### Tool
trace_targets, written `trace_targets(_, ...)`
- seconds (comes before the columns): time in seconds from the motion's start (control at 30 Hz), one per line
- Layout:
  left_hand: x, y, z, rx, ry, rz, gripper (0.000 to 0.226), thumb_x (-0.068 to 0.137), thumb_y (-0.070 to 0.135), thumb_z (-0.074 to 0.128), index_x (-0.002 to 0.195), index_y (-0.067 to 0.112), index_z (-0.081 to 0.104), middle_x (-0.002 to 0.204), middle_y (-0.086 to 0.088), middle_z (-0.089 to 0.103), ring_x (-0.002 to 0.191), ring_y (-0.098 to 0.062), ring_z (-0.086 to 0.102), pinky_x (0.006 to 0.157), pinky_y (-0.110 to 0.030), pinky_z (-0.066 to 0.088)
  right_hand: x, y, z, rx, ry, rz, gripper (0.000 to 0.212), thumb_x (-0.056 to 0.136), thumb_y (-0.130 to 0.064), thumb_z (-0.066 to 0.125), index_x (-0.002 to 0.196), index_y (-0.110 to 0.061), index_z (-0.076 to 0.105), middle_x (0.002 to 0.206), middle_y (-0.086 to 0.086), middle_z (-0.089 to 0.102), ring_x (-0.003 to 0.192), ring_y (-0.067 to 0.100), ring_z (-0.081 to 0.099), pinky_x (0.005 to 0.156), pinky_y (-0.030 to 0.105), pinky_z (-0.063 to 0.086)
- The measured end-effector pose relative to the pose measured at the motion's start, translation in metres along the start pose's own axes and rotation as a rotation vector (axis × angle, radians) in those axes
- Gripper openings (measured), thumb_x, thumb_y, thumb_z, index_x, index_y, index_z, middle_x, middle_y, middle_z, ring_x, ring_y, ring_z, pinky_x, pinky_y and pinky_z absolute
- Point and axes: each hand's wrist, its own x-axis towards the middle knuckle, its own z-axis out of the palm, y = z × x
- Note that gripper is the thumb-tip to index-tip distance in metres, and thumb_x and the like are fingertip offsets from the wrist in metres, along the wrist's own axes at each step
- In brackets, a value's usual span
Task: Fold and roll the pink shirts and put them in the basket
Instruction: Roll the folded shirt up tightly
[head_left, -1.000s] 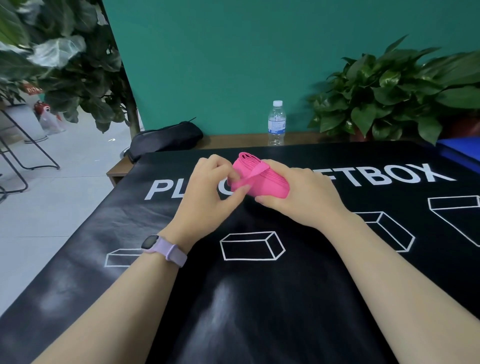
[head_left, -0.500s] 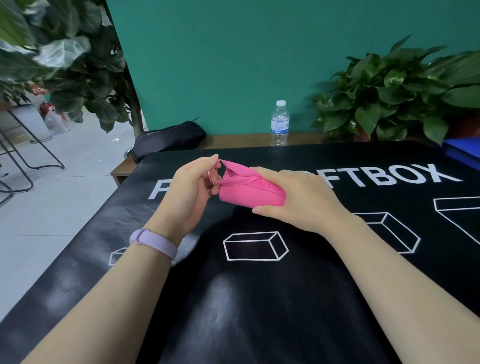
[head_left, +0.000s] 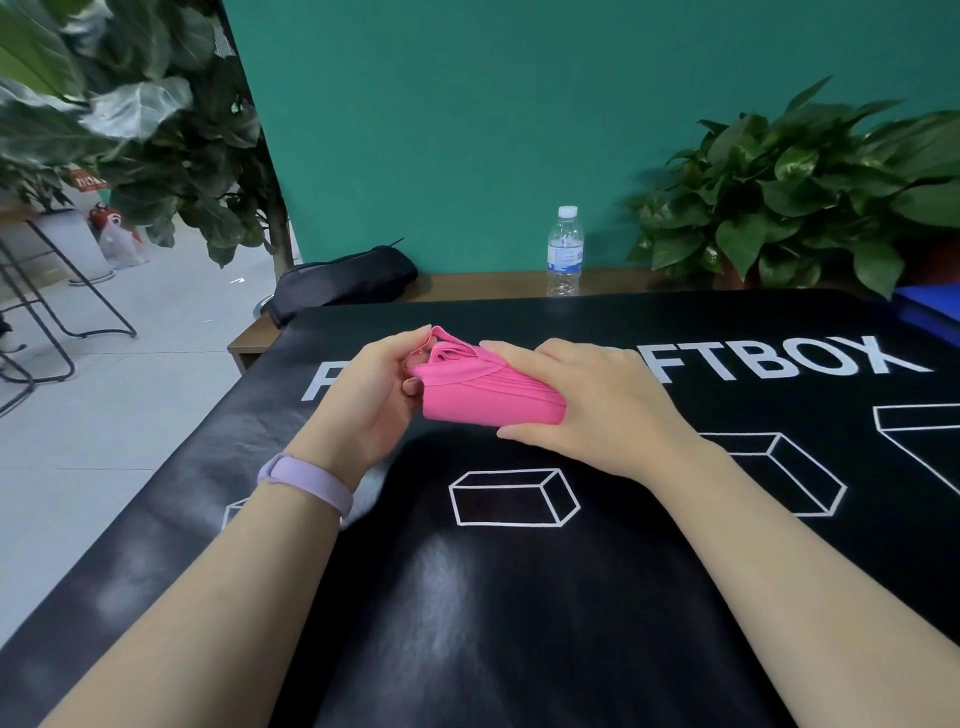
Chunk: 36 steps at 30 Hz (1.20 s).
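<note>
Pink shirt (head_left: 493, 400) rolled, held by both hands

A black mat (head_left: 519, 623) printed with white box outlines and lettering covers the table; beyond the mat's far edge, a water bottle (head_left: 564, 253) and black pouch (head_left: 345, 280) rest on a wooden ledge (head_left: 493, 283).
</note>
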Motion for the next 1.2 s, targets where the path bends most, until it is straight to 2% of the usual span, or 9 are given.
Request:
trace_targets(0.13, -0.001, 0.001, -0.005, -0.007, -0.002, -0.009, 0.038, 0.096, 0.028, 0.056, 0.115, -0.004, 0.063, 0.104, -0.019, 0.051, 0.094, -0.032, 0.046, 0.09, -0.043, 0.038, -0.002, -0.004, -0.003, -0.063, 0.167, -0.095, 0.078, 0.085, -0.074, 0.056, 0.154, -0.046, 0.033, 0.103, -0.01, 0.06, 0.088, 0.016, 0.06, 0.073, 0.036, 0.051)
trace_targets(0.2, 0.0, 0.001, -0.007, -0.038, -0.013, -0.009, 0.052, 0.089, 0.027, 0.061, 0.126, -0.009, 0.06, 0.114, -0.019, 0.055, 0.102, -0.032, 0.051, 0.09, -0.04, 0.044, -0.003, -0.006, -0.002, -0.066, 0.293, -0.135, 0.073, 0.086, -0.07, 0.06, 0.151, -0.04, 0.042, 0.103, -0.006, 0.063, 0.085, 0.019, 0.061, 0.07, 0.036, 0.051)
trace_targets(0.3, -0.001, 0.003, -0.003, -0.084, -0.045, -0.015, 0.022, 0.091, 0.016, 0.054, 0.093, 0.003, 0.073, 0.08, -0.004, 0.051, 0.074, -0.016, 0.044, 0.062, -0.026, 0.032, -0.004, -0.006, -0.001, -0.026, 0.395, -0.129, 0.07, 0.087, -0.066, 0.063, 0.149, -0.037, 0.047, 0.104, -0.005, 0.064, 0.083, 0.02, 0.061, 0.069, 0.039, 0.052)
trace_targets(0.4, -0.001, 0.002, -0.002, -0.157, -0.131, -0.068, 0.038, 0.089, 0.009, 0.046, 0.053, 0.02, 0.049, 0.056, 0.007, 0.03, 0.059, -0.012, 0.017, 0.061, -0.029, 0.014, -0.004, -0.006, 0.001, 0.009, 0.46, -0.076, 0.07, 0.086, -0.068, 0.063, 0.148, -0.036, 0.049, 0.104, -0.007, 0.065, 0.082, 0.018, 0.061, 0.069, 0.038, 0.053)
trace_targets(0.53, -0.006, 0.002, 0.004, -0.313, -0.254, -0.186, 0.033, 0.09, 0.012, 0.042, 0.061, 0.023, 0.033, 0.06, 0.009, 0.019, 0.055, -0.01, 0.012, 0.061, -0.027, 0.014, -0.002, -0.011, 0.001, 0.097, 0.491, 0.083, 0.07, 0.086, -0.069, 0.061, 0.148, -0.038, 0.048, 0.104, -0.009, 0.065, 0.087, 0.016, 0.063, 0.069, 0.037, 0.053)
trace_targets(0.7, -0.014, -0.008, 0.022, -0.379, -0.348, -0.244, 0.036, 0.103, 0.021, 0.037, 0.07, 0.018, 0.052, 0.066, 0.008, 0.034, 0.051, -0.007, 0.02, 0.063, -0.026, 0.015, 0.002, -0.031, -0.002, 0.458, 0.494, 0.27, 0.08, 0.077, -0.07, 0.071, 0.147, -0.049, 0.039, 0.107, -0.017, 0.065, 0.092, 0.004, 0.063, 0.077, 0.034, 0.056)
trace_targets(0.97, -0.012, -0.01, 0.023, -0.437, -0.239, -0.165, 0.026, 0.094, 0.015, 0.041, 0.07, 0.015, 0.049, 0.067, 0.006, 0.037, 0.051, -0.005, 0.027, 0.061, -0.022, 0.02, 0.007, -0.05, 0.005, 1.136, 0.375, 0.304, 0.062, 0.081, -0.04, 0.084, 0.136, -0.035, 0.056, 0.115, -0.019, 0.068, 0.107, 0.003, 0.066, 0.09, 0.027, 0.054)
trace_targets(1.1, -0.01, -0.008, 0.027, -0.526, -0.105, -0.127, 0.011, 0.087, 0.012, 0.047, 0.076, 0.013, 0.05, 0.068, 0.005, 0.039, 0.047, -0.005, 0.031, 0.043, -0.016, 0.025, 0.007, -0.054, 0.01, 1.253, 0.364, 0.315, 0.047, 0.084, -0.035, 0.082, 0.127, -0.029, 0.062, 0.108, -0.011, 0.072, 0.099, 0.006, 0.069, 0.08, 0.022, 0.054)
trace_targets(1.2, -0.009, -0.009, 0.024, -0.643, 0.002, -0.17, 0.025, 0.098, 0.011, 0.04, 0.074, 0.013, 0.047, 0.07, 0.003, 0.038, 0.053, -0.007, 0.035, 0.037, -0.016, 0.025, 0.01, -0.051, 0.006, 1.303, 0.428, 0.39, 0.038, 0.086, -0.037, 0.08, 0.12, -0.032, 0.065, 0.104, -0.011, 0.074, 0.093, 0.007, 0.071, 0.075, 0.024, 0.057)
